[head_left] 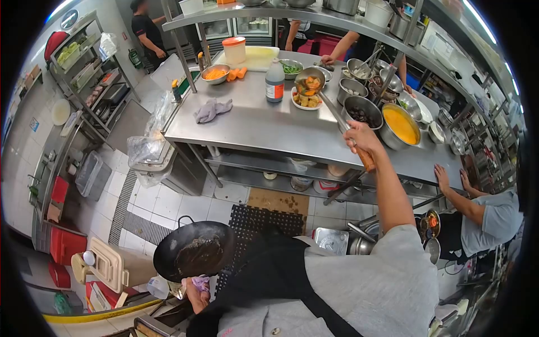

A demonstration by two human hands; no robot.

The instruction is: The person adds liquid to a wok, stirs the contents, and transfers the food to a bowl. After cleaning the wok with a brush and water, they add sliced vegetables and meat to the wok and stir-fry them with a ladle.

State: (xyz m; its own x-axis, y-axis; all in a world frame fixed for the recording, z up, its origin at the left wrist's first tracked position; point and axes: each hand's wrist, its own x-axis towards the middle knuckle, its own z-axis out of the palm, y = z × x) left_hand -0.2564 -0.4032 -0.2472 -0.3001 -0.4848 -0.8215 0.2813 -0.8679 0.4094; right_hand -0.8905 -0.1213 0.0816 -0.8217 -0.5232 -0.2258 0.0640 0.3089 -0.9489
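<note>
Holding ladle [335,115] over bowl [306,108].
Gripping wooden handle [368,160] with right hand [361,136], wok [170,247] through cloth [200,282] with left hand [196,296]; cannot read bottle [275,74] label [275,91].

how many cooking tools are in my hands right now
2: the ladle in your right hand, its cup over the white bowl, and the wok in your left hand, with a purple cloth at the grip.
</note>
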